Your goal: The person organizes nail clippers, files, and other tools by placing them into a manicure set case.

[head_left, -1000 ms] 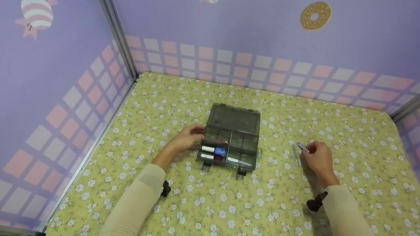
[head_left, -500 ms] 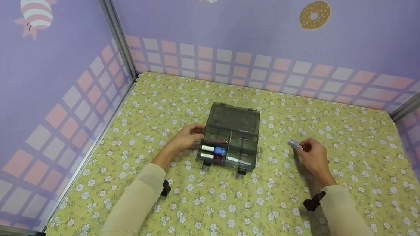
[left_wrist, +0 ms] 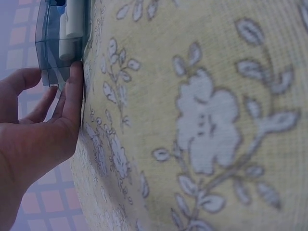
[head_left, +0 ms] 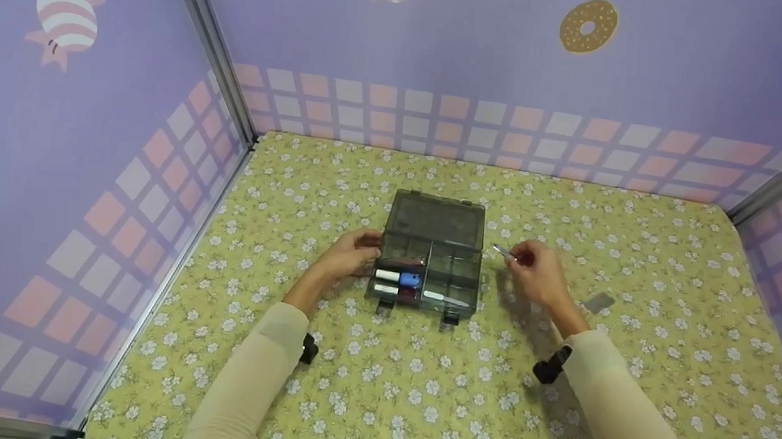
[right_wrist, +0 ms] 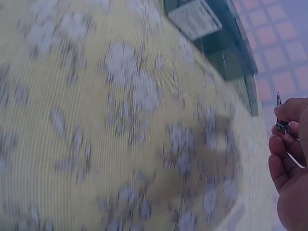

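An open translucent dark storage box (head_left: 452, 272) with divided compartments sits mid-table, its lid (head_left: 437, 219) folded back. My left hand (head_left: 348, 254) holds the box's left side; in the left wrist view its fingers (left_wrist: 72, 91) meet the end wall. Between thumb and fingertips, my right hand (head_left: 539, 272) pinches a small silver nail clipper (head_left: 502, 251), just right of the box and above the cloth. The left compartments hold white cylinders (head_left: 386, 276), a blue item (head_left: 410, 281) and a thin brownish strip (head_left: 404, 262). A slim white-handled tool (head_left: 435, 297) lies front right in the box.
Two latches (head_left: 450, 318) stick out from the box's front edge. A small grey flat patch (head_left: 599, 303) shows on the flowered tablecloth (head_left: 404, 402) right of the right hand. Purple patterned walls (head_left: 487, 59) enclose the table at the back and sides.
My right hand has moved left with the nail clipper, from well right of the box to close beside it. The left hand and box have stayed in place.
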